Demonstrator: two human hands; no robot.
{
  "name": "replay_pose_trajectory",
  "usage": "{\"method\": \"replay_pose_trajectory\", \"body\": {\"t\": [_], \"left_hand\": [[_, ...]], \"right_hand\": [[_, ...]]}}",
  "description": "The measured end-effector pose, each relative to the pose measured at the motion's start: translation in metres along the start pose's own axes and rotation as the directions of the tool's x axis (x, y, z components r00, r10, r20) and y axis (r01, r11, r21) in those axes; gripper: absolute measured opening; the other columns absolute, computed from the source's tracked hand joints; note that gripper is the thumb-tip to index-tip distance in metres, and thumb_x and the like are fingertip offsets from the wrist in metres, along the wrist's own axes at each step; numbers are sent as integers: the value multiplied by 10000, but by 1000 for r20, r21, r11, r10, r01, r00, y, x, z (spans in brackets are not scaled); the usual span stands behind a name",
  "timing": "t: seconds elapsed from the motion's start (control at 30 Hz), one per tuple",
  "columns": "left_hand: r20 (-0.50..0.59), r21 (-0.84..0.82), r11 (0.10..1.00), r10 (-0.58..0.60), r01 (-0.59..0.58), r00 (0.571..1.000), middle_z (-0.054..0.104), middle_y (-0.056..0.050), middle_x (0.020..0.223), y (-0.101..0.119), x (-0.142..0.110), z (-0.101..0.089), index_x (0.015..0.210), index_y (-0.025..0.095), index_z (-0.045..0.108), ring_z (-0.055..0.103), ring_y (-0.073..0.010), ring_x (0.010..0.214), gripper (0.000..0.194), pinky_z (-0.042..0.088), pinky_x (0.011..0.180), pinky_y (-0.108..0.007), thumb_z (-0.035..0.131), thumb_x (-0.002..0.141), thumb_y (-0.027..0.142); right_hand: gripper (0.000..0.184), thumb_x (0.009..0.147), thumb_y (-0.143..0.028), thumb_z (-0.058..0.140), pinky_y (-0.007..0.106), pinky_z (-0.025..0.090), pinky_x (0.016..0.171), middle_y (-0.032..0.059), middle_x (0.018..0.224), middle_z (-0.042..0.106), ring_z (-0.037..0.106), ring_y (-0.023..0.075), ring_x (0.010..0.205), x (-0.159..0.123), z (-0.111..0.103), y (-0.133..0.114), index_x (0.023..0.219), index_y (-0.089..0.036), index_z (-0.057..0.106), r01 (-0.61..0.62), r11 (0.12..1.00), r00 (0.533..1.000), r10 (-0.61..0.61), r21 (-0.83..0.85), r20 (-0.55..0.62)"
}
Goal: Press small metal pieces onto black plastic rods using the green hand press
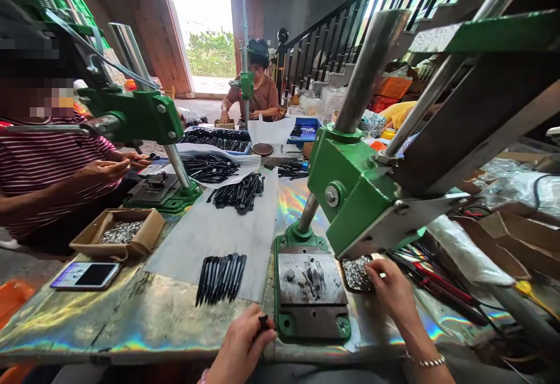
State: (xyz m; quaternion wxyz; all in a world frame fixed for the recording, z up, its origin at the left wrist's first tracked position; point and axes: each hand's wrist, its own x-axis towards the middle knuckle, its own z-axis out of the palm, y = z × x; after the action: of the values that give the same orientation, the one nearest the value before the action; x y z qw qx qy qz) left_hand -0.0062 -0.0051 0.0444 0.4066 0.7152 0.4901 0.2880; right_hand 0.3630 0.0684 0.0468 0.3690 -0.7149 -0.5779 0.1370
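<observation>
My left hand is closed around a slim black piece, whose dark end pokes out between thumb and fingers at the table's front edge. Over a small tray of tiny shiny metal parts, my right hand has thumb and forefinger pinched; what is between them, if anything, is too small to see. Between my hands stands a green hand press, with a metal fixture on its base plate. Left of it, a neat row of black pointed strips lies on white sheeting.
A loose heap of black strips lies farther back. At left are a phone, a cardboard box of metal bits and another press. One co-worker sits left, another opposite. Red-handled tools lie right.
</observation>
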Motion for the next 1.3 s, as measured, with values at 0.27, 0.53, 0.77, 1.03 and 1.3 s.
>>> {"method": "replay_pose_trajectory", "body": {"t": [0.27,0.53,0.77,1.03,1.3], "left_hand": [[110,-599,759,-235,254,966,622,-27,739,20,0,2,862,159,669,582,-134,633,365,468,568,-239,623,843,520],[194,-835,444,-314,325,929,652,-22,773,36,13,11,836,145,669,614,-81,548,343,469,477,-169,746,762,471],[203,-833,436,-332,341,921,654,-23,764,41,6,10,832,136,669,627,-83,551,331,493,485,-169,757,760,447],[191,-864,385,-345,324,919,661,-28,727,39,0,13,800,125,674,627,-87,526,379,487,443,-158,796,707,471],[194,-934,206,-397,293,897,679,-30,770,64,-6,14,813,121,731,667,-100,607,300,536,459,-136,852,669,354]], "right_hand": [[358,710,-539,660,279,440,506,23,651,657,535,158,533,1,1,-4,750,-183,648,-191,889,972,229,416,-45],[486,538,-524,827,286,542,496,75,762,757,637,174,535,0,4,0,836,-165,691,-338,714,916,400,613,40],[403,522,-455,850,261,513,448,67,689,741,610,160,486,-1,4,1,735,-159,679,-375,706,906,418,601,75],[388,600,-508,810,233,482,492,24,681,628,563,172,631,-6,1,-13,728,-169,671,-264,751,941,338,605,-9],[283,835,-479,686,238,479,560,27,780,625,561,145,625,-98,13,-106,830,-196,673,-287,606,938,19,742,347]]}}
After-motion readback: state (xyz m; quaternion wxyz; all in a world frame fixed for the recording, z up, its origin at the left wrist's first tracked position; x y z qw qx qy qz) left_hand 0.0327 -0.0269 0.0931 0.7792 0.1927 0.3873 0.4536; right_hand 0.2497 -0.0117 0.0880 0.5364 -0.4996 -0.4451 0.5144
